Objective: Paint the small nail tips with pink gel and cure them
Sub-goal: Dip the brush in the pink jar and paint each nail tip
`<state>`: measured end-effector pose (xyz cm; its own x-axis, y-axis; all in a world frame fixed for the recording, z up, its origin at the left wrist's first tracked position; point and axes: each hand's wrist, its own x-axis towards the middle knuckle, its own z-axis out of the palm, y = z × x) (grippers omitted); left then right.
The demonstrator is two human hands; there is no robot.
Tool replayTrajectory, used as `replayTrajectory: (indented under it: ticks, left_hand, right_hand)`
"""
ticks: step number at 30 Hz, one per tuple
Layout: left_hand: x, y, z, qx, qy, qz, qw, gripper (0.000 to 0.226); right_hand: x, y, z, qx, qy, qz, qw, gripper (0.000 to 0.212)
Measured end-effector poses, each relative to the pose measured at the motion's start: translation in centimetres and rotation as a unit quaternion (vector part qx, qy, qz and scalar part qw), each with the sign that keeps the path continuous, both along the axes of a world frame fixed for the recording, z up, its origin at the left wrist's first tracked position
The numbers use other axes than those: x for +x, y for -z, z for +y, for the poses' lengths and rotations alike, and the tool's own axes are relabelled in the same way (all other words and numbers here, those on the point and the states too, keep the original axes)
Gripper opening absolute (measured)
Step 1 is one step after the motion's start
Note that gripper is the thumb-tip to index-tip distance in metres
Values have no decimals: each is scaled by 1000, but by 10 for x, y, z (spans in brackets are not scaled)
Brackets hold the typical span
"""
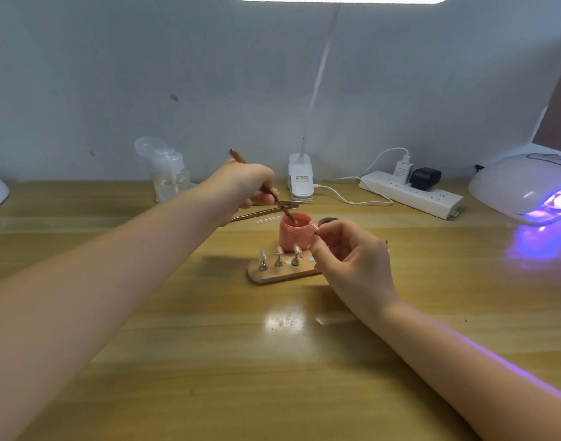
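A: Brush [266, 189] in the left hand [247, 186], fingers curled tight round the stem, bristle end dipped into the open pink pot [294, 232].

B: And the right hand [349, 259]?

A: Thumb and forefinger pinch the pot at its rim to steady it. The other fingers curl loosely below, over the right end of the wooden stand [282, 275].

B: So loading gel, not painting yet?

A: That's my reading. The stand sits just in front of the pot, touching or nearly so. Three nail tips [279, 251] stand up on little metal pegs, and they look pale or clear to me, though they're too small to be sure. There's a pink dab on the stand near the right hand.

B: Anything cured?

A: Can't tell. The curing lamp [524, 186] off to the right glows violet at its mouth, well apart from the stand, and what's inside is a blur. I'd judge most of the job is still ahead: coat each tip, then carry the stand over.

B: Other clutter?

A: Spare brushes [273, 210] behind the pot, a pump bottle [171, 176], a power strip [413, 194].
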<state>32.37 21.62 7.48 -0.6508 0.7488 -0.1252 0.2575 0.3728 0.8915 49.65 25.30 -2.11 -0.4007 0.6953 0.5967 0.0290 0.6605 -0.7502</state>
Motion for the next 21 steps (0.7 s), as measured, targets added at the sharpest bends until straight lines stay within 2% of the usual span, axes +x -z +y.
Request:
replayTrajectory:
  ticks: [5,11,13,15,17,21]
  left_hand:
    - [-24,9,-18,-11,-12,-94,995,19]
    - [-37,22,-39,16,-16,-131,991,20]
    - [-34,27,-46,60,-22,-153,986,20]
    - [-27,32,-53,144,-22,-177,973,20]
    - [-16,41,-64,230,0,-135,964,17]
    - [13,60,-89,315,77,93,941,18]
  right_hand:
    - [0,0,-1,1,10,1,1000,5]
    - [2,0,0,21,-1,-12,1000,5]
    - [2,-1,0,25,-4,-16,1000,6]
    - [2,-1,0,19,-6,-13,1000,5]
    - [3,-1,0,14,-11,-15,1000,5]
    - [3,-1,0,3,-8,-14,1000,8]
